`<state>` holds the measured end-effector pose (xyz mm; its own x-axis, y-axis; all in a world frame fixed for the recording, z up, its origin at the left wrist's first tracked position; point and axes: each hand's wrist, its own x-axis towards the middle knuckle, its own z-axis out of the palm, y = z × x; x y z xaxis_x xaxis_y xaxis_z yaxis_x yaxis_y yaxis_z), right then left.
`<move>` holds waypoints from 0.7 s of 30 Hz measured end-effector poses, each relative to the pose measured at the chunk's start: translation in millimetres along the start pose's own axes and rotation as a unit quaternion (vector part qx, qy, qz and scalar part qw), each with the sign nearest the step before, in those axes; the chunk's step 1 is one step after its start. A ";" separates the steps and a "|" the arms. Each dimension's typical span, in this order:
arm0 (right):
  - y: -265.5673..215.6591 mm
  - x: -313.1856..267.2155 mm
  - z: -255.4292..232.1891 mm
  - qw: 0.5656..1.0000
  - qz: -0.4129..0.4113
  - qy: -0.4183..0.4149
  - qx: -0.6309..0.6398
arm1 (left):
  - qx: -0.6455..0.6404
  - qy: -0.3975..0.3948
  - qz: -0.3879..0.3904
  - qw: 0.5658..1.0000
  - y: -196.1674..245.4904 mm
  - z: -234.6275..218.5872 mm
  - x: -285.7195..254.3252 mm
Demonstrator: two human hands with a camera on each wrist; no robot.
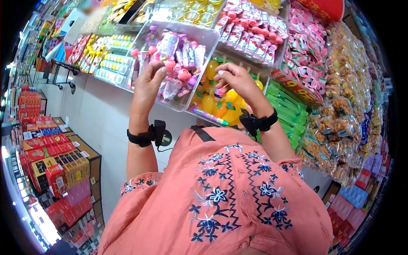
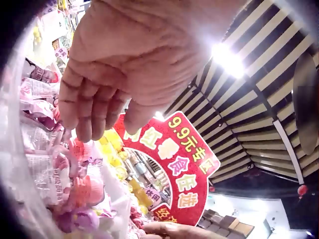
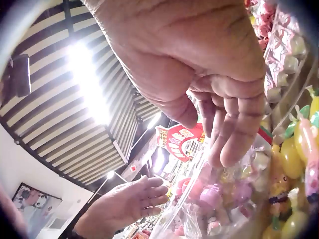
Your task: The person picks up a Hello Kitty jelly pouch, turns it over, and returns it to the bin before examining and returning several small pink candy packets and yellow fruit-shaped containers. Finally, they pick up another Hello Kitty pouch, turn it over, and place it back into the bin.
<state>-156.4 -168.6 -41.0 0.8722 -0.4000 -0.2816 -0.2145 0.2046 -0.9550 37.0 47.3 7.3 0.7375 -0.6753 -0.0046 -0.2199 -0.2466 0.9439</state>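
My left hand [image 1: 146,85] hovers over the near left corner of a clear bin [image 1: 185,103] filled with pink and purple drink-style pouches [image 1: 170,44] with bulbous caps. In the left wrist view its fingers [image 2: 85,107] are loosely bent, with nothing between them. My right hand [image 1: 241,84] is above the neighbouring bin of yellow fruit-shaped packs [image 1: 208,102] with green leaves. The right wrist view shows its relaxed fingers [image 3: 239,132] curving down and holding nothing. A colourful tube-like stick [image 1: 209,116] lies along the front of the yellow packs.
Green packs [image 1: 284,110] lie right of the yellow ones, below a red price sign [image 1: 297,86]. Bagged snacks [image 1: 340,127] hang further right. Pink-capped packs [image 1: 250,36] fill a bin behind. On the left, boxed goods [image 1: 55,170] line a shelf across the pale floor [image 1: 112,123].
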 end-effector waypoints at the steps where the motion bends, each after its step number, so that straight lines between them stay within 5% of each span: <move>1: -1.4 -0.1 3.4 1.000 0.000 -0.006 -0.004 | 0.019 0.005 0.005 1.000 -3.9 -0.4 -3.3; 12: -11.3 -5.8 19.4 0.999 0.015 -0.026 -0.022 | 0.179 0.077 0.125 0.973 -28.2 -5.0 2.9; 21: -20.3 -5.6 25.7 0.999 0.025 -0.017 -0.022 | 0.382 0.072 0.228 0.893 -21.2 10.6 25.9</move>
<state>-145.6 -147.5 -17.6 0.8736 -0.3601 -0.3273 -0.2770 0.1850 -0.9429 54.1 27.7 -16.3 0.5229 -0.7439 0.4162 -0.8486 -0.4081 0.3367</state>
